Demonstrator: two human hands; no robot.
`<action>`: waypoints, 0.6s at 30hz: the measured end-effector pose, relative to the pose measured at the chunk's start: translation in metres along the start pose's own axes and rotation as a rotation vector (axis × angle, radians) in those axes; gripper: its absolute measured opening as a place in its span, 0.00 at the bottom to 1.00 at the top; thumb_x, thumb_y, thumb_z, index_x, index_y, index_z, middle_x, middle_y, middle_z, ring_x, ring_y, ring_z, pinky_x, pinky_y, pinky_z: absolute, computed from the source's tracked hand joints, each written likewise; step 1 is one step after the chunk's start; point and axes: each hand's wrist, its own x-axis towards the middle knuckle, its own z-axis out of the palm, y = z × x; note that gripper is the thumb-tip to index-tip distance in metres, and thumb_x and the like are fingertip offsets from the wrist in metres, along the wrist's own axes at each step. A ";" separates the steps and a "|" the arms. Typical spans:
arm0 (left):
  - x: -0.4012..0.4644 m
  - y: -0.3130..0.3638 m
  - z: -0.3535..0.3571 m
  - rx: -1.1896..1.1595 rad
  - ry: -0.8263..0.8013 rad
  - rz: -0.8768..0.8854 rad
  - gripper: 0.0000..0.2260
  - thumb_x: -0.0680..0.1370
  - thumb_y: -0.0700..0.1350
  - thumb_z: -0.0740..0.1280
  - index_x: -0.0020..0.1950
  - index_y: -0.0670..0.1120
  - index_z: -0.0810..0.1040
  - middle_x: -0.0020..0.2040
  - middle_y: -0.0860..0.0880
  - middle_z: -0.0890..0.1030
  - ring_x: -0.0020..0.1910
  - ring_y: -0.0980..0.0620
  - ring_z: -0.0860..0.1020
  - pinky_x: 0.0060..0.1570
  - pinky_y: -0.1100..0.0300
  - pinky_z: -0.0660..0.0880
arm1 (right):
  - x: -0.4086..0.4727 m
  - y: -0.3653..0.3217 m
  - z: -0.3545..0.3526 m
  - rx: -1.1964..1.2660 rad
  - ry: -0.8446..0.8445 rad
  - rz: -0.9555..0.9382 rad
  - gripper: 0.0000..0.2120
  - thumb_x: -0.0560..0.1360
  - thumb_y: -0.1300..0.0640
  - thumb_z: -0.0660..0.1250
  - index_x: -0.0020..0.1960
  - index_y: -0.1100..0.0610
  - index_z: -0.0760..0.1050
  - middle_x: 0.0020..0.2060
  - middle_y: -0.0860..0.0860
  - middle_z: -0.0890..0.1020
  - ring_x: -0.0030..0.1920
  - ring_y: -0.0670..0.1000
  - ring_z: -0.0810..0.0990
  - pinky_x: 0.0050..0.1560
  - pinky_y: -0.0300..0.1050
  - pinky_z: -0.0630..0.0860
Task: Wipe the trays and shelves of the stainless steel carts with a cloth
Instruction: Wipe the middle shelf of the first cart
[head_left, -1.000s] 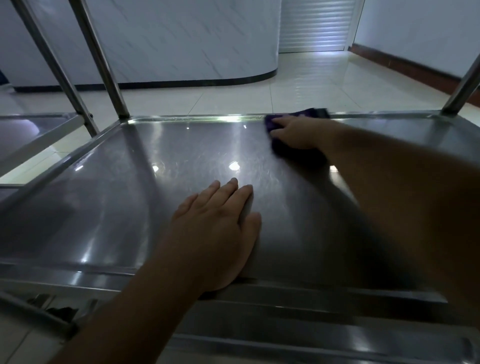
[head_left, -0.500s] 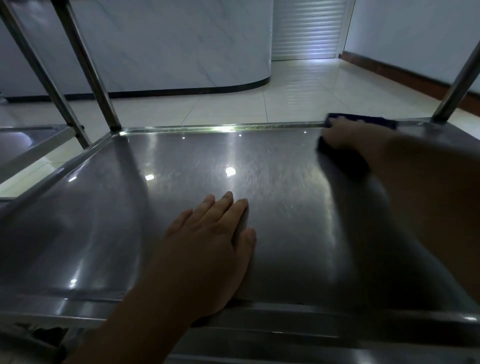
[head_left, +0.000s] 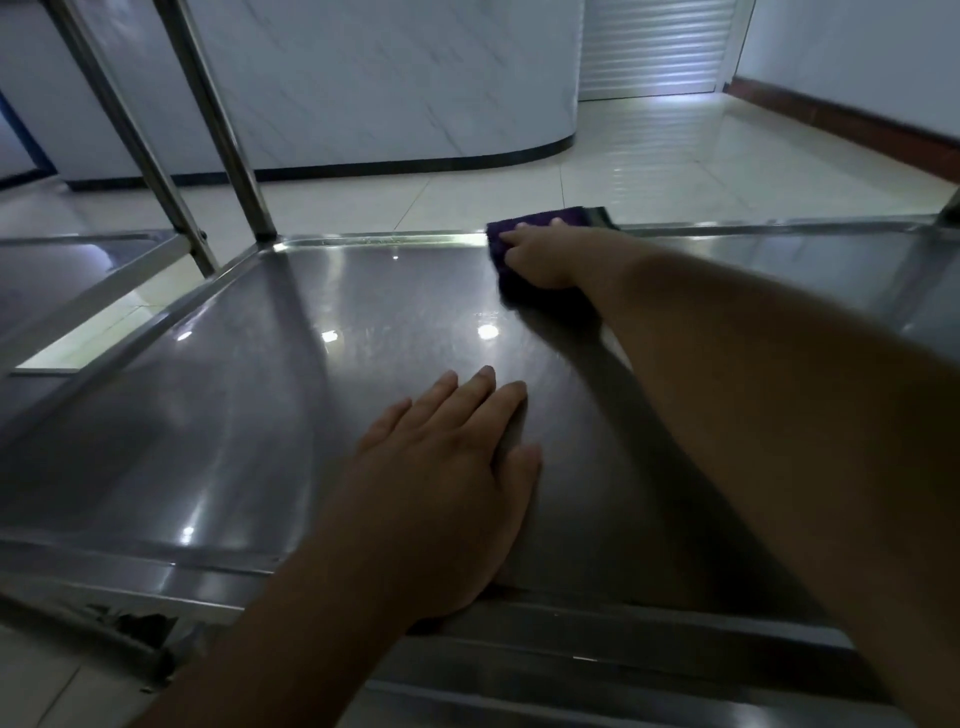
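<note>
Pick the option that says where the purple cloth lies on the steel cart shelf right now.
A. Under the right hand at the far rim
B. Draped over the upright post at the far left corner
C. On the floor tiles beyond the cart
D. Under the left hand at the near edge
A: the right hand presses the purple cloth against the far rim of the steel cart shelf, while the left hand lies flat and bare near the front edge.

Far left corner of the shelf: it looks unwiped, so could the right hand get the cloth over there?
Probably yes. The right hand presses the purple cloth at the far rim, and bare shelf lies between it and that corner.
</note>
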 end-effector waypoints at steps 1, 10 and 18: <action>0.000 0.000 0.000 -0.006 -0.005 -0.005 0.31 0.78 0.67 0.39 0.81 0.65 0.43 0.83 0.62 0.45 0.81 0.61 0.42 0.77 0.57 0.39 | -0.006 0.016 -0.001 0.027 0.030 0.062 0.26 0.84 0.47 0.51 0.81 0.50 0.60 0.82 0.57 0.57 0.80 0.68 0.54 0.76 0.73 0.53; 0.005 -0.006 0.005 -0.007 -0.020 -0.027 0.33 0.76 0.71 0.37 0.81 0.67 0.46 0.83 0.64 0.47 0.81 0.62 0.44 0.77 0.58 0.46 | -0.072 0.173 0.003 0.153 0.096 0.420 0.27 0.86 0.46 0.51 0.84 0.46 0.52 0.83 0.56 0.53 0.81 0.66 0.50 0.80 0.63 0.47; 0.011 -0.007 0.002 -0.007 -0.049 -0.036 0.39 0.67 0.74 0.34 0.79 0.70 0.49 0.77 0.69 0.47 0.79 0.64 0.47 0.79 0.56 0.49 | -0.151 0.246 0.005 0.120 0.110 0.593 0.24 0.87 0.49 0.50 0.82 0.51 0.59 0.82 0.58 0.57 0.80 0.66 0.54 0.79 0.64 0.50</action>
